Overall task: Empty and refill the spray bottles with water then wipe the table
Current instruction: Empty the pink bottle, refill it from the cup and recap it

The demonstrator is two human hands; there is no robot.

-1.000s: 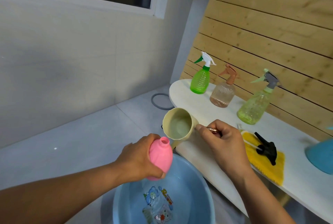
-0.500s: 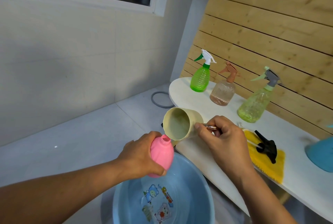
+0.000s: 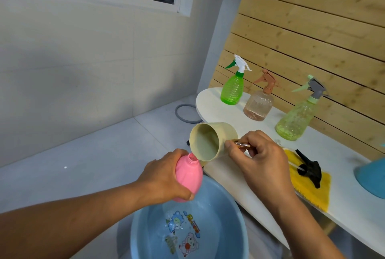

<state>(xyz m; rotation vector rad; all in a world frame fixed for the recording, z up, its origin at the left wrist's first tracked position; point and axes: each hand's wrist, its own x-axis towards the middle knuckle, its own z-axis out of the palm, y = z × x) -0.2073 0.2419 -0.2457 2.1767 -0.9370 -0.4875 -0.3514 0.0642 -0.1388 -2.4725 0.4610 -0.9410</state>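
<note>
While the blue basin [image 3: 218, 206] sits directly below my grip, my left hand [image 3: 164, 177] wraps round the uncapped pink bottle [image 3: 188, 177], and my right hand [image 3: 262, 161] clamps the handle of the beige cup [image 3: 212, 142] — tilted, its lip touching the bottle's mouth. Beyond my right hand, on the table [image 3: 343, 200], the black sprayer head [image 3: 308, 168] lies on a yellow cloth [image 3: 312, 194].

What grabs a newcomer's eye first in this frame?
Centre frame: the left hand grips an uncapped pink bottle over a blue basin, while the right hand tips a beige cup by its handle toward the bottle's mouth. Behind, three spray bottles stand in a row on the white table, and a black spray head lies on a yellow cloth.
</note>
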